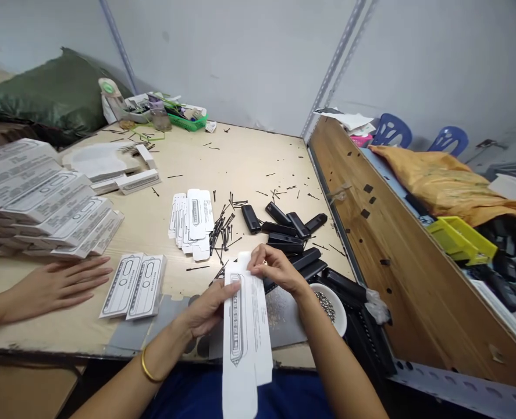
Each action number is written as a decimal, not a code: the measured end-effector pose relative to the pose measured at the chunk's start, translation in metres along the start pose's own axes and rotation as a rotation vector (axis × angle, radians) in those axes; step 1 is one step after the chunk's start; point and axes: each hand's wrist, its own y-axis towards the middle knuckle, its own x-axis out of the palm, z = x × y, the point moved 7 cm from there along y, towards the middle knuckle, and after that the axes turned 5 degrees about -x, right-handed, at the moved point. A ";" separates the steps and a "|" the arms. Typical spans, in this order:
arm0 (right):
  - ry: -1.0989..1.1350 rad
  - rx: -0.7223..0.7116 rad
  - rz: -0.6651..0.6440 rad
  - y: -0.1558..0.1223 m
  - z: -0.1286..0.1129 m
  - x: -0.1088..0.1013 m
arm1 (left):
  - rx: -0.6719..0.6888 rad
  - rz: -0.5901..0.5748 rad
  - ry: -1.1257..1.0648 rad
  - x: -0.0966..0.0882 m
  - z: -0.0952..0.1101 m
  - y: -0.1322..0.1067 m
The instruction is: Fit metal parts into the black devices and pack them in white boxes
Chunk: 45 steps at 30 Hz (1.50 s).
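Observation:
A white printed carton [239, 361], folded flat with an oblong device drawn on it, is upright in front of me. My left hand [207, 307] grips its left edge, the thumb lying over the drawing. At the top right edge, my right hand [275, 269] pinches the carton between thumb and fingers. Beyond the hands lie several more flat cartons [196, 216] in an overlapping stack. Thin black pins or screws [223, 233] are scattered beside them. Black oblong plastic pieces [286, 241] lie in a heap near my right hand, along with a white bowl [341, 317] of small metal parts.
Two made-up boxes [146, 285] stand left, near a co-worker's hand [66, 286]. Behind that hand, many boxes [43, 201] are piled. A green basket [192, 123] sits at the table's back. The wooden partition [397, 256] borders the right side, with a yellow bin [461, 241] beyond.

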 end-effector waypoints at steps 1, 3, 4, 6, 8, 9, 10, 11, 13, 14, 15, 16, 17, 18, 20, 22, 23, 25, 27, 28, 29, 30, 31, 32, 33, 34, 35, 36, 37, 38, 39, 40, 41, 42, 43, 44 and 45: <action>0.116 0.008 0.015 -0.005 0.001 0.001 | 0.003 0.001 -0.057 0.006 -0.005 0.000; 0.234 0.001 0.122 -0.013 0.003 -0.002 | -0.008 -0.039 -0.125 0.021 -0.015 0.000; 0.260 -0.015 0.181 -0.016 0.004 -0.004 | -0.022 -0.076 -0.157 0.028 -0.020 0.000; 0.313 -0.052 0.250 -0.021 0.005 -0.007 | -0.048 -0.130 -0.207 0.039 -0.025 0.000; 0.369 -0.090 0.267 -0.024 0.005 -0.009 | -0.058 -0.109 -0.195 0.041 -0.025 0.001; 0.390 -0.102 0.275 -0.025 0.005 -0.011 | -0.054 -0.073 -0.166 0.038 -0.024 0.002; 0.399 -0.105 0.298 -0.026 0.006 -0.013 | -0.036 -0.029 -0.129 0.034 -0.020 0.003; 0.392 -0.095 0.337 -0.027 0.007 -0.016 | -0.001 0.014 -0.091 0.030 -0.016 0.004; 0.317 -0.041 0.455 -0.033 0.010 -0.018 | 0.099 0.082 -0.009 0.023 -0.004 0.006; 0.254 0.002 0.503 -0.036 0.013 -0.016 | 0.157 0.108 0.037 0.020 0.001 0.006; 0.186 0.053 0.531 -0.039 0.015 -0.012 | 0.216 0.135 0.086 0.018 0.006 0.006; 0.119 0.106 0.545 -0.043 0.018 -0.006 | 0.266 0.164 0.134 0.016 0.008 0.006; 0.060 0.154 0.550 -0.047 0.021 0.001 | 0.300 0.193 0.179 0.015 0.009 0.007; 0.014 0.196 0.548 -0.051 0.024 0.008 | 0.313 0.215 0.213 0.013 0.008 0.007; -0.037 0.243 0.570 -0.059 0.029 0.018 | 0.292 0.227 0.236 0.012 0.000 0.010; -0.028 0.249 0.620 -0.066 0.032 0.023 | 0.240 0.208 0.222 0.012 -0.009 0.012; 0.023 0.242 0.654 -0.069 0.032 0.023 | 0.228 0.201 0.212 0.012 -0.012 0.013; 0.199 0.208 0.735 -0.074 0.032 0.024 | 0.223 0.198 0.204 0.011 -0.013 0.012; 0.391 0.186 0.763 -0.074 0.031 0.026 | 0.211 0.187 0.240 0.013 -0.012 0.010; 0.469 0.194 0.754 -0.073 0.030 0.028 | 0.209 0.185 0.277 0.014 -0.011 0.009; 0.532 0.215 0.740 -0.072 0.030 0.029 | 0.209 0.188 0.325 0.015 -0.010 0.007; 0.584 0.244 0.726 -0.070 0.031 0.030 | 0.212 0.195 0.377 0.015 -0.009 0.004; 0.625 0.280 0.712 -0.069 0.031 0.031 | 0.220 0.205 0.427 0.016 -0.008 0.002; 0.657 0.317 0.696 -0.068 0.032 0.032 | 0.232 0.217 0.471 0.015 -0.008 -0.001; 0.677 0.352 0.670 -0.068 0.032 0.033 | 0.242 0.228 0.508 0.014 -0.008 -0.003; 0.681 0.378 0.638 -0.067 0.032 0.035 | 0.245 0.234 0.533 0.013 -0.008 -0.005; 0.669 0.387 0.615 -0.068 0.032 0.037 | 0.245 0.237 0.544 0.011 -0.009 -0.005; 0.641 0.378 0.610 -0.070 0.031 0.037 | 0.248 0.240 0.546 0.009 -0.009 -0.005; 0.596 0.352 0.622 -0.073 0.029 0.037 | 0.247 0.239 0.547 0.007 -0.010 -0.004; 0.541 0.319 0.639 -0.077 0.027 0.037 | 0.243 0.238 0.543 0.005 -0.010 -0.003; 0.489 0.295 0.649 -0.080 0.026 0.037 | 0.233 0.238 0.534 0.003 -0.010 0.000; 0.453 0.289 0.646 -0.083 0.027 0.038 | 0.227 0.250 0.519 0.001 -0.009 0.002; 0.439 0.297 0.638 -0.084 0.029 0.039 | 0.226 0.269 0.499 -0.001 -0.007 0.005; 0.444 0.311 0.654 -0.084 0.032 0.037 | 0.232 0.284 0.474 -0.003 -0.005 0.006; 0.462 0.322 0.707 -0.083 0.035 0.033 | 0.259 0.278 0.453 -0.002 -0.001 0.007; 0.480 0.320 0.799 -0.082 0.038 0.025 | 0.313 0.247 0.459 0.002 0.005 0.008; 0.490 0.311 0.910 -0.081 0.041 0.016 | 0.395 0.195 0.500 0.010 0.013 0.006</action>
